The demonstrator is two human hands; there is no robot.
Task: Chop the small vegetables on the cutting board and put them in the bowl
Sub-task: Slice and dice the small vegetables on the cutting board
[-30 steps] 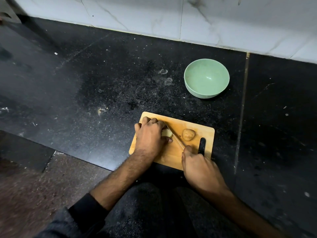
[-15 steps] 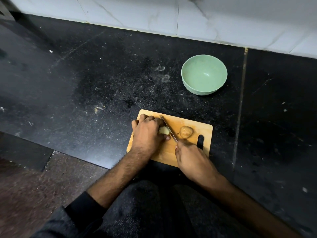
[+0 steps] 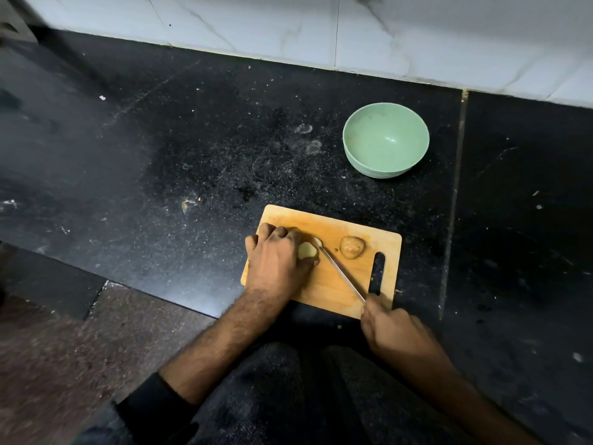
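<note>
A wooden cutting board (image 3: 333, 285) lies on the black floor. My left hand (image 3: 277, 263) presses a pale, cut small vegetable (image 3: 307, 250) onto the board's left part. A thin slice (image 3: 317, 241) lies just right of it. My right hand (image 3: 390, 329), off the board's near edge, grips a knife (image 3: 341, 273) whose blade slants up-left, its tip at the cut vegetable. A whole brown vegetable (image 3: 352, 247) sits apart on the board's right. The green bowl (image 3: 386, 144) stands empty beyond the board.
A white marble wall (image 3: 353, 36) runs along the far side. The black floor (image 3: 160, 155) is dusty with scattered crumbs. At the near left a brown lower surface (image 3: 48, 354) borders the black floor. My dark-clothed knees (image 3: 288, 396) are under my arms.
My right hand has drawn the knife back toward me, off the board's near edge. A thin slice now lies separated beside the held vegetable. My left hand has stayed in place.
</note>
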